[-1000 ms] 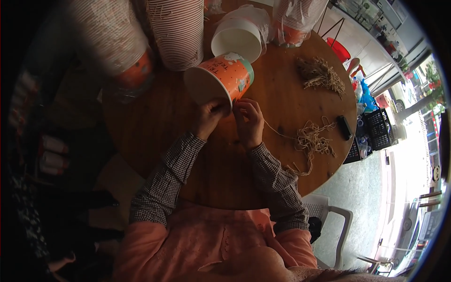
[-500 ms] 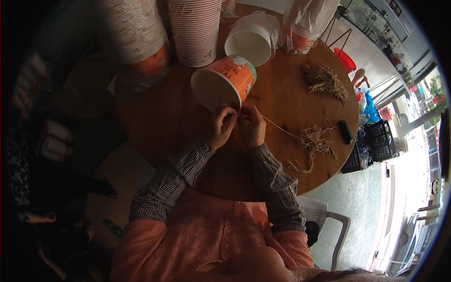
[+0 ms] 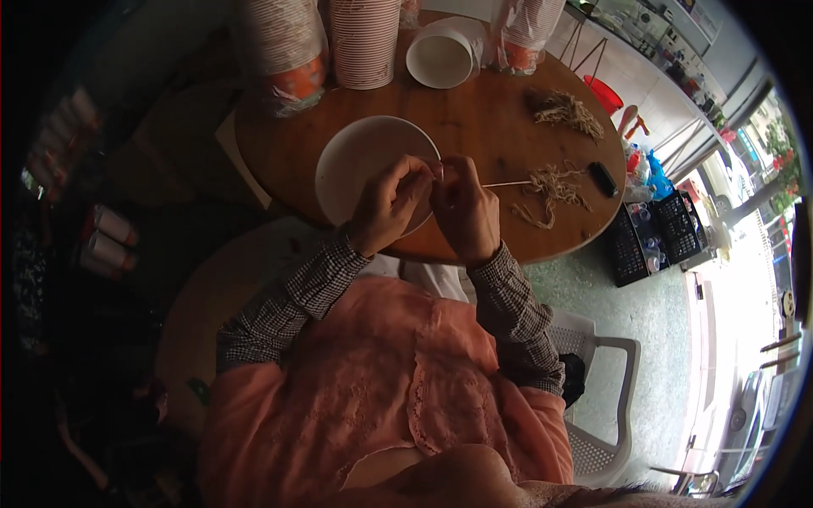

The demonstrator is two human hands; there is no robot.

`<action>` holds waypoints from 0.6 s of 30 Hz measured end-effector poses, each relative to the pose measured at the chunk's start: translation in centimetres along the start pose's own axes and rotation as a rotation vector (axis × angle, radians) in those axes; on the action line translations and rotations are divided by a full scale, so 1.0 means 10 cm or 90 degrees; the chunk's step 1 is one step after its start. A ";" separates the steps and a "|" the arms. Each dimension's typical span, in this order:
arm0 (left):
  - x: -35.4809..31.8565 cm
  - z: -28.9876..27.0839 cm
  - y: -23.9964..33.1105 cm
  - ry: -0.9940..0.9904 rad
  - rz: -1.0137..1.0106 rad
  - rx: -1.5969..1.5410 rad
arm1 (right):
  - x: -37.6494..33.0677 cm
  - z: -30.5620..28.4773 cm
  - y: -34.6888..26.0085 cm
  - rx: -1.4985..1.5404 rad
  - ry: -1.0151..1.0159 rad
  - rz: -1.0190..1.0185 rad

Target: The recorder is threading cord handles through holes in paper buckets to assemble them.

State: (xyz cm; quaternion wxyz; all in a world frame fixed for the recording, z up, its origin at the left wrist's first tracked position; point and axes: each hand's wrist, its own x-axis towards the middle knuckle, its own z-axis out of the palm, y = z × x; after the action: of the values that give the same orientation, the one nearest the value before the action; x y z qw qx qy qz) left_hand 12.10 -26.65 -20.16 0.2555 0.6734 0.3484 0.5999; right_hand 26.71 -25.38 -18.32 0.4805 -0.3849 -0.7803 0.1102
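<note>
Left hand has its fingertips right up by the right one's, and I can't tell if it's actually pinching anything. Right hand is curled closed on a string. Both are at the right side of a paper bucket, open end facing the person, near edge of the table. String runs right to a tangled pile, black gadget just beside it. Far side: stacked buckets, plus a white tub on its side.

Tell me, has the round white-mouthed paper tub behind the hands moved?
Yes. The tub has come closer to the near edge of the brown round wooden table, and its mouth faces more upward.
</note>
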 end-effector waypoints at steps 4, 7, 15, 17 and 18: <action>-0.19 0.03 0.25 -0.054 -0.065 -0.024 | -0.29 -0.16 -0.13 -0.029 -0.036 0.033; -0.28 0.09 0.35 -0.085 -0.041 0.004 | -0.43 -0.23 -0.12 -0.024 -0.074 0.056; -0.57 0.11 0.61 -0.109 0.012 0.081 | -0.83 -0.21 -0.23 0.501 -0.122 0.298; -0.60 0.11 0.64 -0.111 -0.039 0.028 | -0.90 -0.23 -0.28 0.463 -0.127 0.283; -0.63 0.10 0.68 -0.111 -0.094 -0.025 | -0.96 -0.24 -0.30 0.426 -0.135 0.273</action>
State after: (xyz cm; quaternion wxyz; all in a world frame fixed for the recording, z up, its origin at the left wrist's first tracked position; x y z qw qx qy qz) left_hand 13.97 -35.73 -19.07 0.3416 0.6905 0.3618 0.5249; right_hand 29.57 -34.73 -21.85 0.4624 -0.3477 -0.6488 0.4943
